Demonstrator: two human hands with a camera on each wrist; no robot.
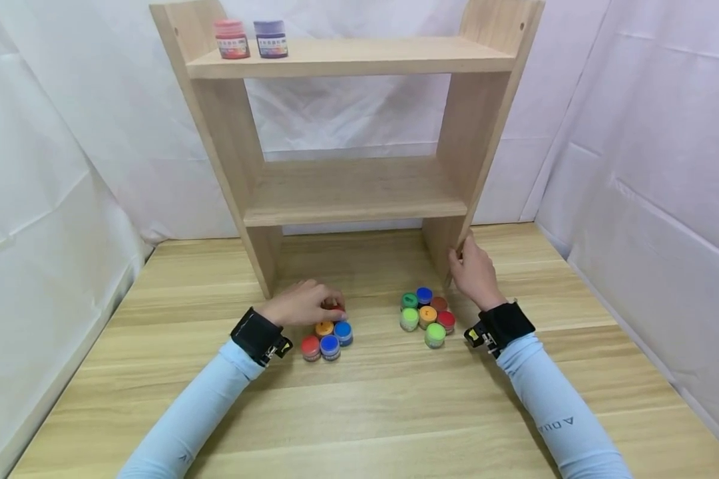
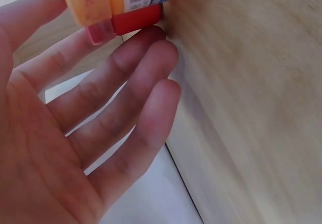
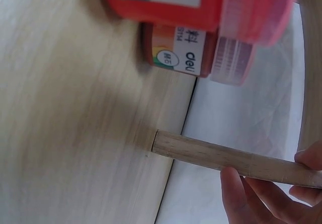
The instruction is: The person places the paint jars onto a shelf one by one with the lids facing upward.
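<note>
My left hand (image 1: 304, 303) is at the left group of paint jars, thumb and fingers around a red paint jar (image 2: 138, 21), which is mostly hidden under the hand in the head view. Its other fingers spread loosely in the left wrist view. An orange paint jar (image 2: 93, 2) stands right in front of that jar. Two blue jars (image 1: 330, 346) and another red jar (image 1: 311, 347) sit nearest me in this group. At the wooden shelf's right side panel (image 3: 216, 156), my right hand (image 1: 478, 274) grips the front edge low down, thumb on one face, fingers on the other.
A second group of jars, with an orange jar (image 1: 428, 316) in the middle, stands on the table (image 1: 371, 412) near the shelf's right foot. On the top board (image 1: 383, 56) are a pink-red jar (image 1: 232, 40) and a purple jar (image 1: 271, 40). White cloth (image 1: 653, 166) surrounds the table.
</note>
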